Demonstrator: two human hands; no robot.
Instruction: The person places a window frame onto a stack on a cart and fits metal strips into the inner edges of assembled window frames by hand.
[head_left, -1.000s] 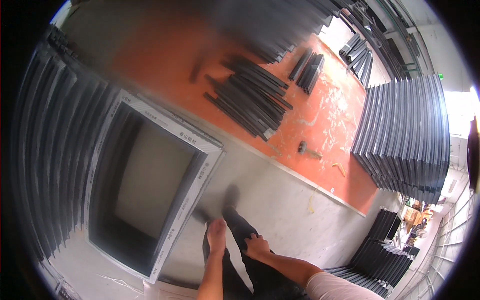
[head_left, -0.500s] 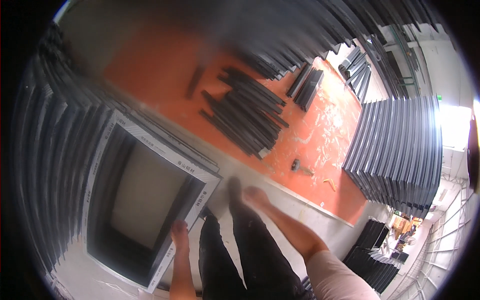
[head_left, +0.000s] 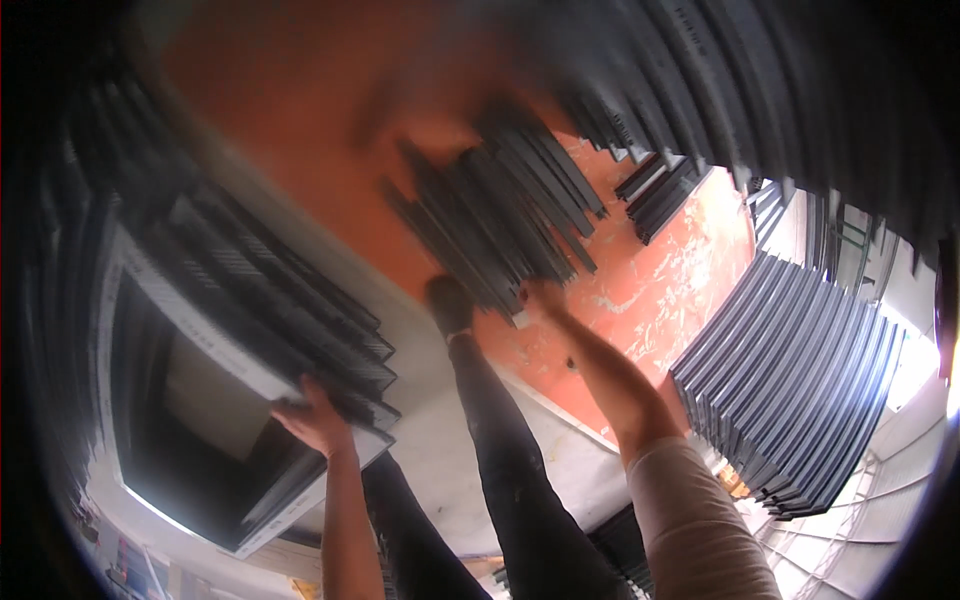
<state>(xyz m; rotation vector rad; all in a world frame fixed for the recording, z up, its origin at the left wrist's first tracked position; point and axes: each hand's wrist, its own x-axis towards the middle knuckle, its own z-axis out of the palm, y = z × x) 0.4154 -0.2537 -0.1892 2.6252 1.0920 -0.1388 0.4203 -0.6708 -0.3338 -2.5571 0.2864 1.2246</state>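
My left hand (head_left: 318, 418) is closed on the bar of a dark window frame (head_left: 205, 345) with pale printed film, near its right corner. The frame leans at the front of a stack of similar dark frames (head_left: 290, 290). Out in front, my right hand (head_left: 543, 298) is held in the air with its fingers loosely apart, and no object shows in it. In the picture it overlaps the near ends of dark metal profiles (head_left: 500, 215) lying on the orange floor; I see no sign that it touches them.
Another dark stack of frames (head_left: 790, 380) stands at the right, and more frames (head_left: 700, 80) hang over the upper right of the view. Shorter profiles (head_left: 660, 195) lie beyond the pile. The orange floor (head_left: 640, 300) carries pale scraps and meets a light strip (head_left: 420, 370).
My view has turned and shifted toward the profiles. One foot has stepped forward. My left hand has moved from the frame's side bar to near its corner; my right arm has reached further forward.
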